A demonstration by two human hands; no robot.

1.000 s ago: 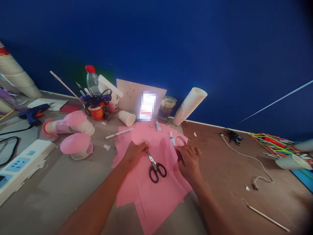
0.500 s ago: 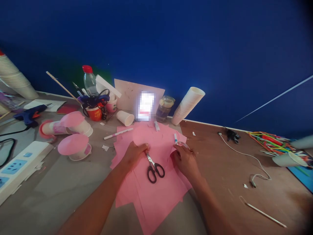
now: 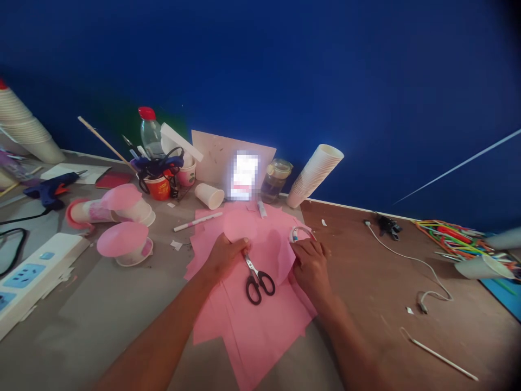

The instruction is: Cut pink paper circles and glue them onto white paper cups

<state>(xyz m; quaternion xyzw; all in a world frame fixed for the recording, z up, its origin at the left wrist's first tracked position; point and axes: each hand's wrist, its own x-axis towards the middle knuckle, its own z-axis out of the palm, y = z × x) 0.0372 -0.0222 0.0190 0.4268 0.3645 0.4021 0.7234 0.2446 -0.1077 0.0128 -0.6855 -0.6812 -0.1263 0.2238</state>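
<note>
My left hand (image 3: 223, 258) presses on a curved piece of pink paper (image 3: 260, 241), its fingertips just above the blades of black-handled scissors (image 3: 256, 285). The scissors lie loose on wider pink paper sheets (image 3: 252, 334). My right hand (image 3: 311, 271) grips the piece's right edge, next to a white rim (image 3: 302, 233), possibly a paper cup's. The curved piece hides most of whatever lies beneath it.
Paper cups with pink tops (image 3: 124, 241) and a white cup (image 3: 209, 196) stand left and behind. Further left are a glue gun (image 3: 49, 190) and a power strip (image 3: 28, 277). A stack of cups (image 3: 313, 176) lies behind; a white cable (image 3: 407, 260) and coloured straws (image 3: 451, 236) lie right.
The curved pink piece has bent further over towards the white rim, mostly covering a blue-capped marker. My right hand has shifted slightly left, and the scissors have stayed put on the sheets.
</note>
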